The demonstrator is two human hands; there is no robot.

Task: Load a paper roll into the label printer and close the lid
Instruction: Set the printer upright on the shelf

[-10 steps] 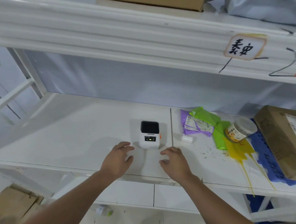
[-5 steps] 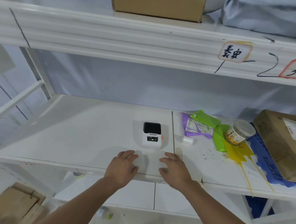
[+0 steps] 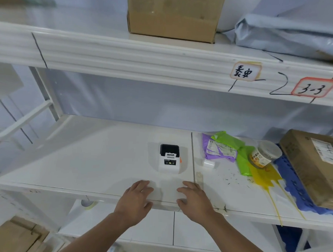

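A small white label printer point(image 3: 169, 161) with a dark lid stands on the white shelf point(image 3: 83, 160), its lid down and a printed label sticking out of its slot. A small white paper roll point(image 3: 209, 163) lies on its side just right of the printer. My left hand point(image 3: 136, 201) and my right hand point(image 3: 194, 202) rest palm down on the shelf's front edge, a little in front of the printer. Both hands hold nothing, fingers slightly apart.
Right of the roll lie purple point(image 3: 217, 149) and green bags point(image 3: 237, 149), a clear jar point(image 3: 263, 153), a yellow bag point(image 3: 265, 176), and a cardboard box point(image 3: 318, 164) on a blue sheet. Another cardboard box point(image 3: 173, 14) sits on the upper shelf.
Both hands have drawn back from beside the printer toward the shelf's front edge. A printed label now shows at the printer's slot. The camera has tilted upward.
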